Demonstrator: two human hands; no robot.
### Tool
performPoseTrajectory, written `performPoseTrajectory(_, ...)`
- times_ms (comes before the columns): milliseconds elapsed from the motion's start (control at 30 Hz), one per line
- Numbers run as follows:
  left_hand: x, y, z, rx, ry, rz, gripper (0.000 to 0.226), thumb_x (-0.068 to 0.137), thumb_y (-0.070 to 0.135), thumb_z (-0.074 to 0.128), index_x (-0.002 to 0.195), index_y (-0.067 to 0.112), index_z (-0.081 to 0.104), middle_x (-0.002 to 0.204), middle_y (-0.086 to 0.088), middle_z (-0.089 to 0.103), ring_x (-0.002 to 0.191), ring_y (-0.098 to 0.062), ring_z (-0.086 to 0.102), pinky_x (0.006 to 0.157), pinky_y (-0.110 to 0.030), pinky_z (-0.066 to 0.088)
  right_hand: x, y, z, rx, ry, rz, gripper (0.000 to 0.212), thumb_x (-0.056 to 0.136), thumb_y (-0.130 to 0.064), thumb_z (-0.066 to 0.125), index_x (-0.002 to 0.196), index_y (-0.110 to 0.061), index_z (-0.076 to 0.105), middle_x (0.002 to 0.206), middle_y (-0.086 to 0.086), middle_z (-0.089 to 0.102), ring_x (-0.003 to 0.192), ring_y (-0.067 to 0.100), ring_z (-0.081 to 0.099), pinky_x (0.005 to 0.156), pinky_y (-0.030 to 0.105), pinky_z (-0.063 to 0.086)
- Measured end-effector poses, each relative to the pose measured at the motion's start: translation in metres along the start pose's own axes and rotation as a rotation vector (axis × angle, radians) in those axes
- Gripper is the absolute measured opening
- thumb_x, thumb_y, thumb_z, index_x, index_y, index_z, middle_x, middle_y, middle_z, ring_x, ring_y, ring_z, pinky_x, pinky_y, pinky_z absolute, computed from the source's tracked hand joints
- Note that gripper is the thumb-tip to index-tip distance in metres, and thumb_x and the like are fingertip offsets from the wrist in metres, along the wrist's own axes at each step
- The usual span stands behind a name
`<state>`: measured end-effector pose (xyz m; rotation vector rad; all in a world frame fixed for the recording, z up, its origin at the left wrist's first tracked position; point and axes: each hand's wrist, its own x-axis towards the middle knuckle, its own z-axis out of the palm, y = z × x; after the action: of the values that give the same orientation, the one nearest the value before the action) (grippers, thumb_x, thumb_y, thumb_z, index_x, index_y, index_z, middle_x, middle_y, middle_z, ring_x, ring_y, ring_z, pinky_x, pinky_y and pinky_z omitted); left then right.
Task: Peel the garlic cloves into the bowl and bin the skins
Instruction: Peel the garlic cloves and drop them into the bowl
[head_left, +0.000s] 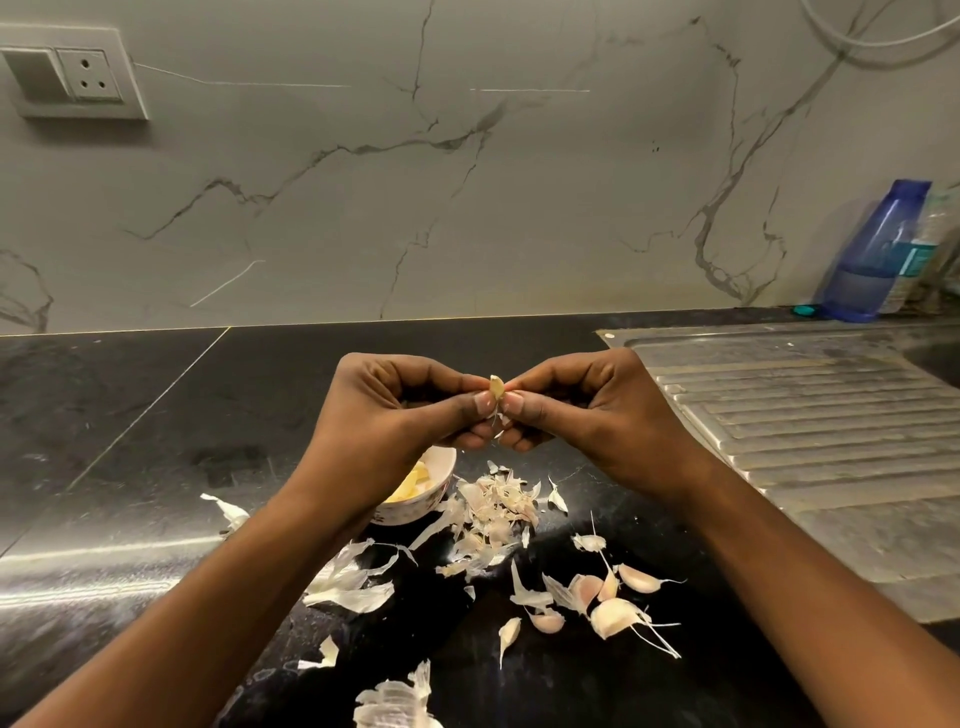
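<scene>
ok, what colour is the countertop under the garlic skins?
Glossy black countertop with faint pale flecks; the head view shows it.

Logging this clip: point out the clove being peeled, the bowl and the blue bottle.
clove (496, 387), head view, its bare upper tip.
bowl (418, 505), head view, its outer wall.
blue bottle (875, 249), head view, mid body.
</scene>
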<state>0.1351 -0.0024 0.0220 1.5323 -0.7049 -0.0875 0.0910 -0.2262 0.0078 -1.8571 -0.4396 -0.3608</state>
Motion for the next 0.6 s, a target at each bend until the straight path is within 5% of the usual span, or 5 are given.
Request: performPoseTrajectory(600,-0.0021,0.0047,0.0026,-0.130,-0.040,-0.169,0.028,0.076,0.011,0.077,0.101,-0.001,0.078,0.090,-0.023,0.078,0.075,-0.027,0.078,0.069,-0.027,0.065,-0.0010,-0.0024,-0.0079,-0.026,-0.038,-0.010,0.019,0.097,-0.006,0.071,0.113,0.002,0.078,0.095,0.012,0.081,0.085,0.030,0.079,0.076,0.038,0.066)
